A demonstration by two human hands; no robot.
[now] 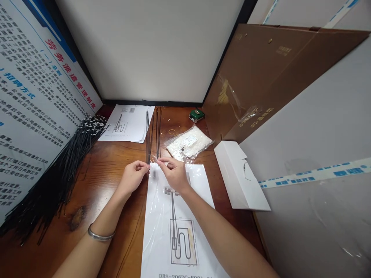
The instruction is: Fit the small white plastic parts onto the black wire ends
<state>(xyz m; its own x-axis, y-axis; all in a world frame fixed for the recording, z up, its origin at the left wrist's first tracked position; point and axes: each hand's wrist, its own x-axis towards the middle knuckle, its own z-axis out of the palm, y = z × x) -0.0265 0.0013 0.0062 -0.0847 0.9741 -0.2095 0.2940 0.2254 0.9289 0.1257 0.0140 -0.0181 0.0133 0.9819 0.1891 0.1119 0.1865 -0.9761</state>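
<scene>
Two thin groups of black wires stand out from my fingers toward the back of the table: a left group (148, 135) and a right group (158, 133). My left hand (133, 177) is closed in a pinch at the near end of the left group. Close beside it, my right hand (174, 173) pinches at the near end of the right group; whatever sits between its fingertips is too small to make out. Under the right hand lies a printed drawing sheet (158, 231) in a clear sleeve, showing wires and a looped outline.
At left lies a large bundle of black wires (55, 185) with pale tips. Behind are another drawing sheet (133, 125), a clear bag of small white parts (189, 143) and a green tape measure (196, 115). A white box (237, 173) and brown cardboard (261, 77) stand right.
</scene>
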